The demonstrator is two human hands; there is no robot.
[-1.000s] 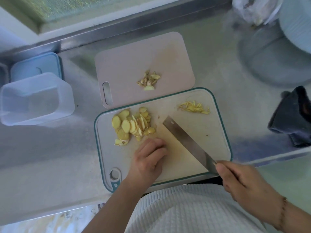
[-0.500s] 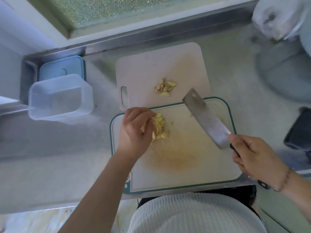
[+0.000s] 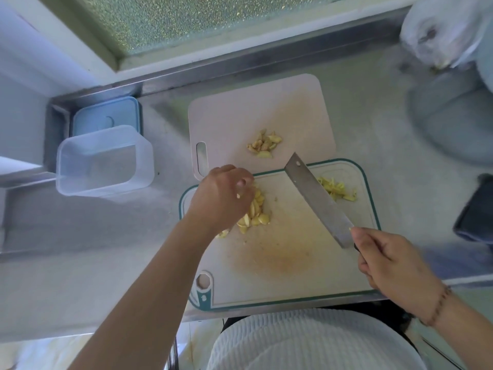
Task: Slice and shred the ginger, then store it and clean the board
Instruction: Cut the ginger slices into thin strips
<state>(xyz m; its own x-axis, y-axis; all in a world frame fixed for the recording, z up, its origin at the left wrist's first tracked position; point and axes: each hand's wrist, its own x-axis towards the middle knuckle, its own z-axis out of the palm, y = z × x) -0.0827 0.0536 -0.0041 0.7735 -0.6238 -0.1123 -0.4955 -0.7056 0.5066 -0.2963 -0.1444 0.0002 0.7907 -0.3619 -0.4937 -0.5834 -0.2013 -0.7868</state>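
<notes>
1. Teal-rimmed cutting board (image 3: 293, 263) – lies on the steel desk (image 3: 80, 249) nearest the person; a yellowish stain marks its middle.
2. Ginger slices (image 3: 256, 214) – a loose heap on the left part of this board, partly covered by the left hand.
3. Left hand (image 3: 221, 198) – reaches over the heap with fingers curled down onto the slices; whether any slice is actually pinched cannot be told.
4. Ginger shreds (image 3: 337, 189) – a small pile at the board's far right corner, just beyond the blade.
5. Right hand (image 3: 392, 265) – fingers wrapped round the handle of the cleaver (image 3: 317, 201) (the handle itself is mostly hidden); the blade slants across the board between slices and shreds, its tip over the far edge.
6. Pale board (image 3: 240, 116) – lies behind the teal-rimmed board, its near edge tucked under it – and carries a small heap of ginger trimmings (image 3: 264, 144).
7. Clear container (image 3: 104, 161) – stands open on the desk to the left, well apart from the boards; its blue lid (image 3: 106, 116) lies just behind it.
8. Dark cloth (image 3: 477, 209) – at the right edge of the view.
</notes>
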